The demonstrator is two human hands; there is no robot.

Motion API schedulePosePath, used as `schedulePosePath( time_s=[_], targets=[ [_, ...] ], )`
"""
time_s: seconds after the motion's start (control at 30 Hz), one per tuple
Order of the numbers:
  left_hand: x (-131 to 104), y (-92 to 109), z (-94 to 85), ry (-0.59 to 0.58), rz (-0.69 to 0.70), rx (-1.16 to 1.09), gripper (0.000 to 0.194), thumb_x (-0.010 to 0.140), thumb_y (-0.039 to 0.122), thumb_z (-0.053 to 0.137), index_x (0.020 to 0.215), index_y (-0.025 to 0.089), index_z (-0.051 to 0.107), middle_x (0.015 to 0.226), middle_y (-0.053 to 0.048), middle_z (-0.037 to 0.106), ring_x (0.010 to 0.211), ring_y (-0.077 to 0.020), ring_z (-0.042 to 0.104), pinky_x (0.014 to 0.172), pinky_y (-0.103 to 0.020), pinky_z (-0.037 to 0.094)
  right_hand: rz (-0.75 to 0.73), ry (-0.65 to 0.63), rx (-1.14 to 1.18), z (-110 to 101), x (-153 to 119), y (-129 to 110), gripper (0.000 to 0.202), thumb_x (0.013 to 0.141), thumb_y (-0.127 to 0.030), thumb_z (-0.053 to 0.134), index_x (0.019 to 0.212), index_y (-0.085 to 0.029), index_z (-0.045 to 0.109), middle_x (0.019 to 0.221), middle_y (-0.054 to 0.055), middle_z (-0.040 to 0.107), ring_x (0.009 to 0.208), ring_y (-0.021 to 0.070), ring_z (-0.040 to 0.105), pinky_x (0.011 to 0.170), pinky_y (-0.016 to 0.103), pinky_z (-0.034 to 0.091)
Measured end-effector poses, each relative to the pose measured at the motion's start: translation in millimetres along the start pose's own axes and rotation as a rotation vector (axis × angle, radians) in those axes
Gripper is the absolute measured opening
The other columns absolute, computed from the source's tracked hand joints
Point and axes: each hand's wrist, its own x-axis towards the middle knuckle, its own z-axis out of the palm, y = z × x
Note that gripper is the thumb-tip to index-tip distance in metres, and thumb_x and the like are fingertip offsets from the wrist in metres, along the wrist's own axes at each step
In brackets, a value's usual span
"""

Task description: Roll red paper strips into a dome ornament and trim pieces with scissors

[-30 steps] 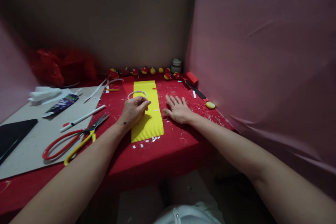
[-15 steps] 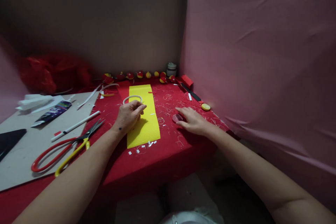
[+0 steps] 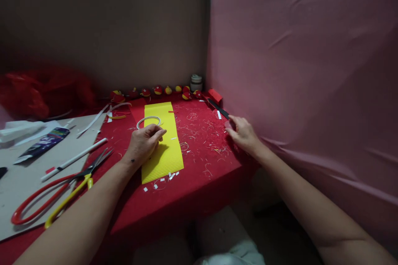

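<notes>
My left hand (image 3: 145, 141) is closed in a pinch above the yellow corrugated sheet (image 3: 164, 155); whatever its fingertips hold is too small to make out. Just behind its fingers lies a pale tape ring (image 3: 148, 118), partly over the sheet. At the right side of the red cloth (image 3: 199, 132), my right hand (image 3: 242, 131) has its fingers curled round a reddish round piece (image 3: 229, 124), mostly hidden by them. The black strip (image 3: 218, 109) runs back from beside that hand. Small white paper bits (image 3: 172, 176) lie at the sheet's near edge.
Scissors with red and yellow handles (image 3: 88, 170), a white tube (image 3: 74, 159) and a dark glue tube (image 3: 43, 145) lie on the grey board (image 3: 18, 190) at left. Several red-and-yellow balls (image 3: 157, 90) and a jar (image 3: 196, 83) line the back.
My right hand has moved right and slightly back with the reddish round piece, which was on the cloth under its fingers. The view has shifted right; my left hand stays over the sheet.
</notes>
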Motion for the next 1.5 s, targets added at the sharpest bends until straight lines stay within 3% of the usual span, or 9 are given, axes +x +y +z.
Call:
schedulePosePath(
  time_s=[0.13, 0.3, 0.5, 0.63, 0.73, 0.87, 1.07, 1.23, 1.5],
  targets=[
    [-0.1, 0.2, 0.9, -0.011, -0.003, 0.024, 0.019, 0.075, 0.033, 0.057, 0.062, 0.020, 0.057, 0.040, 0.006, 0.050, 0.034, -0.0069, 0.042, 0.040, -0.020, 0.032, 0.074, -0.020, -0.202, -7.8, 9.6, 21.5, 0.041, 0.083, -0.023, 0.042, 0.118, -0.005, 0.053, 0.104, 0.017, 0.060, 0.097, 0.0281, 0.051, 0.083, 0.038, 0.040],
    [-1.3, -0.8, 0.8, -0.020, -0.026, -0.005, 0.017, 0.075, 0.034, 0.057, 0.064, 0.020, 0.057, 0.041, 0.006, 0.050, 0.033, -0.0074, 0.041, 0.038, -0.021, 0.031, 0.028, -0.127, -0.451, -3.6, 6.8, 10.9, 0.036, 0.083, -0.010, 0.036, 0.113, -0.005, 0.055, 0.104, 0.019, 0.060, 0.096, 0.0285, 0.050, 0.082, 0.039, 0.038],
    [-1.2, -3.8, 0.0, -0.008, 0.017, 0.038, 0.019, 0.076, 0.034, 0.056, 0.064, 0.020, 0.058, 0.039, 0.006, 0.050, 0.036, -0.0088, 0.045, 0.042, -0.021, 0.034, -0.059, -0.175, -0.485, 5.8, -1.2, 11.7, 0.039, 0.077, -0.007, 0.042, 0.113, -0.004, 0.056, 0.111, 0.021, 0.059, 0.117, 0.0331, 0.041, 0.092, 0.044, 0.031],
    [6.7, -8.6, -8.1, 0.072, -0.023, 0.126, 0.022, 0.078, 0.036, 0.052, 0.065, 0.019, 0.058, 0.048, 0.003, 0.058, 0.044, -0.0111, 0.053, 0.047, -0.021, 0.038, -0.090, -0.070, -0.451, 9.3, -2.9, 15.2, 0.043, 0.080, -0.009, 0.041, 0.121, -0.002, 0.051, 0.122, 0.022, 0.054, 0.119, 0.0325, 0.042, 0.094, 0.045, 0.032],
    [13.5, -13.2, -19.1, 0.158, -0.146, 0.356, 0.021, 0.080, 0.034, 0.048, 0.074, 0.018, 0.060, 0.067, -0.003, 0.067, 0.059, -0.0152, 0.062, 0.055, -0.023, 0.043, -0.105, -0.046, -0.189, 8.2, -0.7, -5.6, 0.040, 0.082, -0.016, 0.044, 0.119, -0.005, 0.054, 0.119, 0.020, 0.057, 0.112, 0.0290, 0.050, 0.093, 0.041, 0.037],
    [17.3, -20.7, -30.1, 0.142, -0.254, 0.613, 0.018, 0.078, 0.031, 0.049, 0.083, 0.017, 0.060, 0.087, -0.014, 0.070, 0.082, -0.0269, 0.065, 0.065, -0.032, 0.044, -0.156, -0.276, 0.260, 9.6, -1.5, -60.1, 0.043, 0.085, -0.030, 0.050, 0.124, -0.013, 0.051, 0.117, 0.013, 0.059, 0.105, 0.0228, 0.057, 0.089, 0.037, 0.045],
    [15.8, -28.5, -30.7, -0.008, -0.284, 0.759, 0.024, 0.076, 0.033, 0.052, 0.093, 0.016, 0.058, 0.093, -0.019, 0.068, 0.088, -0.0324, 0.064, 0.065, -0.035, 0.045, -0.608, -0.465, 0.265, 24.7, -9.8, -124.1, 0.070, 0.079, -0.056, 0.054, 0.135, -0.016, 0.040, 0.138, 0.017, 0.039, 0.127, 0.0329, 0.033, 0.100, 0.048, 0.034],
    [17.2, -28.5, -30.3, -0.092, -0.291, 0.803, 0.025, 0.079, 0.034, 0.049, 0.096, 0.018, 0.058, 0.095, -0.015, 0.068, 0.091, -0.0289, 0.064, 0.069, -0.033, 0.046, -0.747, -0.477, 0.157, 43.5, 2.8, -136.6, 0.036, 0.089, -0.045, 0.046, 0.114, -0.021, 0.056, 0.114, 0.011, 0.057, 0.110, 0.0249, 0.049, 0.095, 0.042, 0.037],
    [13.6, -20.0, -27.8, -0.106, -0.316, 0.837, 0.026, 0.082, 0.031, 0.046, 0.100, 0.016, 0.058, 0.095, -0.014, 0.068, 0.094, -0.0267, 0.063, 0.075, -0.032, 0.046, -0.709, -0.380, 0.001, 70.2, 40.9, -125.8, 0.023, 0.089, -0.028, 0.048, 0.105, -0.018, 0.062, 0.122, 0.013, 0.056, 0.112, 0.0279, 0.049, 0.092, 0.041, 0.038]
  ],
)
